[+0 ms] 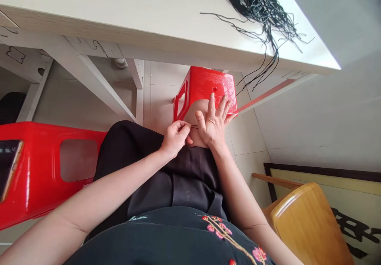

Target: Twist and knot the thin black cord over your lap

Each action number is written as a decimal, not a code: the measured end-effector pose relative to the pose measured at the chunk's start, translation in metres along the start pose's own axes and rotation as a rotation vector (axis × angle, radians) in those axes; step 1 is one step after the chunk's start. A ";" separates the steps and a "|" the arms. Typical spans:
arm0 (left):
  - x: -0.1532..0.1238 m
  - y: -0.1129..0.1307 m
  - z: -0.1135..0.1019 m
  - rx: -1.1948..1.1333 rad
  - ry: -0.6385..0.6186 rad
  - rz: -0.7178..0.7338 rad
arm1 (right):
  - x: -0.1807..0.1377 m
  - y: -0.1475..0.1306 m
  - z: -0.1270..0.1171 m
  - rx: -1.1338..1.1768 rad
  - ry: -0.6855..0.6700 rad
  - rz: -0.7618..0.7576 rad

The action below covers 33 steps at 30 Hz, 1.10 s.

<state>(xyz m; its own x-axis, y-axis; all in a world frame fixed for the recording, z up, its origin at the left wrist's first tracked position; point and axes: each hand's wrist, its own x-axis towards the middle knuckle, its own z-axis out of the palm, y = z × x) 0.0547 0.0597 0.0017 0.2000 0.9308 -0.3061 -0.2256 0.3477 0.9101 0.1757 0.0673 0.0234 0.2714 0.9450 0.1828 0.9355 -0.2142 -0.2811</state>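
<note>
My left hand (176,138) is pinched closed on thin black cord (194,126) above my bare knee (193,114). Two strands stretch from its fingertips toward my right hand (214,126), which lies across the knee with its fingers spread. Where the strands run beyond the thumb, my right hand hides them. A tangled bundle of black cords (256,2) rests on the white table (119,2), and several of its ends hang over the front edge.
Beyond my knee stands a red plastic stool (205,80). Another red stool (38,169) is at left, with a phone (8,165) on it. A wooden chair (309,225) stands at lower right beside a framed panel (357,201). White table legs (95,80) angle down ahead.
</note>
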 end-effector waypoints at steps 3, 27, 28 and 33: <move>0.001 0.001 -0.001 -0.002 0.005 -0.004 | 0.006 -0.002 -0.001 0.033 0.018 -0.013; 0.019 0.014 0.003 -0.046 0.071 -0.035 | 0.042 -0.011 -0.006 0.031 -0.052 -0.055; 0.020 0.014 0.003 -0.043 0.071 -0.034 | 0.043 -0.010 -0.005 0.030 -0.054 -0.054; 0.021 0.012 0.004 -0.025 0.055 -0.041 | 0.052 -0.007 0.000 0.056 -0.024 -0.050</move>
<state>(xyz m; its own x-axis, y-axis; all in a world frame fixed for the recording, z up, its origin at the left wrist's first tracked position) 0.0597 0.0827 0.0075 0.1571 0.9203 -0.3583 -0.2420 0.3876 0.8895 0.1836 0.1184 0.0346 0.2186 0.9599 0.1757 0.9334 -0.1532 -0.3243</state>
